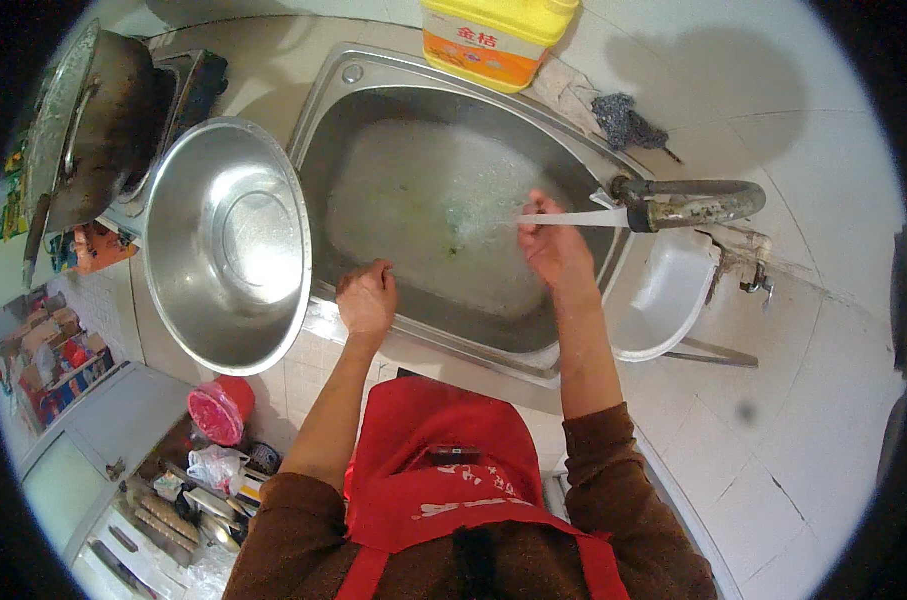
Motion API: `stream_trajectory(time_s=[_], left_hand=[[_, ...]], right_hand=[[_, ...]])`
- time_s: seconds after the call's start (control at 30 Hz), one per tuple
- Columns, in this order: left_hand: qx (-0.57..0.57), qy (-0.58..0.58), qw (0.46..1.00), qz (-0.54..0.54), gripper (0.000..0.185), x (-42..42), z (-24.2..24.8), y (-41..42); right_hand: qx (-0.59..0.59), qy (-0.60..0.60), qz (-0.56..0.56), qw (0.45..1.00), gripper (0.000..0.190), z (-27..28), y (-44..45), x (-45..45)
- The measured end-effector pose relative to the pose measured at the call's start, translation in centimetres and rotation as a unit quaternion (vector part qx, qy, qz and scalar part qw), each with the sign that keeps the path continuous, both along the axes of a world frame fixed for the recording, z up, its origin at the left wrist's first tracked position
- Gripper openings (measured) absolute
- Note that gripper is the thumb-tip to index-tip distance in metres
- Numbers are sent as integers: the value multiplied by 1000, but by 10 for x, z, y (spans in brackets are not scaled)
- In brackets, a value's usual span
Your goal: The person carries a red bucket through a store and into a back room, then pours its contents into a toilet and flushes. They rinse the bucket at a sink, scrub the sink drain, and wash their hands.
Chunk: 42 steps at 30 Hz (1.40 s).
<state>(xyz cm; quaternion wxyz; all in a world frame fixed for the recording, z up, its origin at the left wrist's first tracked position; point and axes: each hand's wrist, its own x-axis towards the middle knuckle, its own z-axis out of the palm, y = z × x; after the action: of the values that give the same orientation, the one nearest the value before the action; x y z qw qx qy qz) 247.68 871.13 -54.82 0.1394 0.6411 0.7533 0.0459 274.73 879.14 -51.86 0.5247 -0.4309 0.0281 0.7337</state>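
A stainless steel sink (431,225) lies before me with water and small green bits in it. From the curved faucet (697,206) a stream of water runs past my right hand (554,244), which is over the sink's right side with its fingers curled; whether it holds anything is unclear. My left hand (368,296) is bent at the sink's near left edge, fingers curled, and I cannot tell if something small is in it. Left of the sink stands a large, shiny metal basin (228,247) that looks empty.
A yellow jug (491,45) and a dark scouring pad (626,124) are behind the sink. A white plastic basin (663,300) is at its right, near a small wall tap (759,285). At the far left a wok (112,127) rests on a stove; below is a red bucket (222,409).
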Motion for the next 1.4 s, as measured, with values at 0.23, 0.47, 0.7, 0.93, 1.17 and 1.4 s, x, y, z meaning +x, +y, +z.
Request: stream_trajectory(time_s=[0.23, 0.47, 0.7, 0.93, 1.17, 1.4], left_hand=[[2, -22, 1000, -11, 14, -4, -2, -6], [-35, -15, 999, 13, 10, -1, -1, 0], [-26, -5, 1000, 13, 14, -4, -5, -6], [14, -29, 999, -5, 14, -5, -5, 1], [11, -19, 1000, -4, 13, -6, -4, -4], [-27, -23, 999, 33, 13, -2, 1, -1]], right_hand=[[32, 217, -209, 953, 28, 2, 10, 60], [112, -5, -212, 971, 41, -12, -15, 58], [274, -767, 310, 491, 42, -153, -37, -60], [297, -818, 382, 313, 35, -174, -36, -66], [317, -836, 313, 319, 29, -171, -30, -58], [228, -717, 321, 576, 31, -170, -47, -67]])
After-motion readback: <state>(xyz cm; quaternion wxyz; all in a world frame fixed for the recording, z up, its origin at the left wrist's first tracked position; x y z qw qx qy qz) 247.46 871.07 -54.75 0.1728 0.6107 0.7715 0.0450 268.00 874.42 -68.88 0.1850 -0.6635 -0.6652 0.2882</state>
